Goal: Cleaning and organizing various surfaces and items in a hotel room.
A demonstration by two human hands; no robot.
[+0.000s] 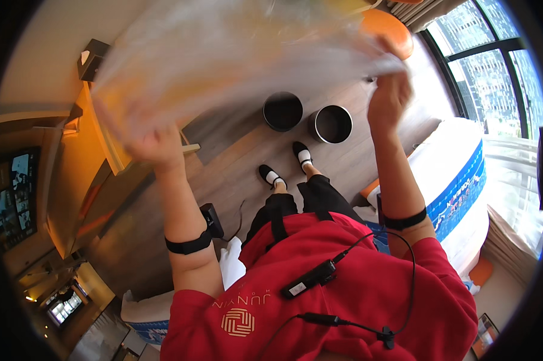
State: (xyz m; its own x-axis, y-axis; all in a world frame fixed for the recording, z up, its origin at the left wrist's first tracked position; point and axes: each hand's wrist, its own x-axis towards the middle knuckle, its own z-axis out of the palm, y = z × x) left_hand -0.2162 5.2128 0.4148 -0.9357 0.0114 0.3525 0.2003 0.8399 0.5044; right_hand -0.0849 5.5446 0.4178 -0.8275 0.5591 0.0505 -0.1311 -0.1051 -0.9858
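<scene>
A large translucent plastic bag or sheet [235, 54], blurred by motion, is spread wide between both raised hands. My left hand [156, 144] grips its lower corner at the left of the view. My right hand [391, 97] holds the opposite corner, near the window side. Below the plastic, two round dark bins stand side by side on the wooden floor: one black inside [282, 111], the other with a shiny metal rim [314, 126]. Through the plastic, yellow and orange shapes show faintly, too blurred to name.
A wooden desk [101, 131] with a black tissue box [91, 61] stands at left. An orange rounded seat [391, 34] is at upper right. Beds with blue printed runners [463, 194] lie at right and lower left. Tall windows [488, 76] and curtains line the right side.
</scene>
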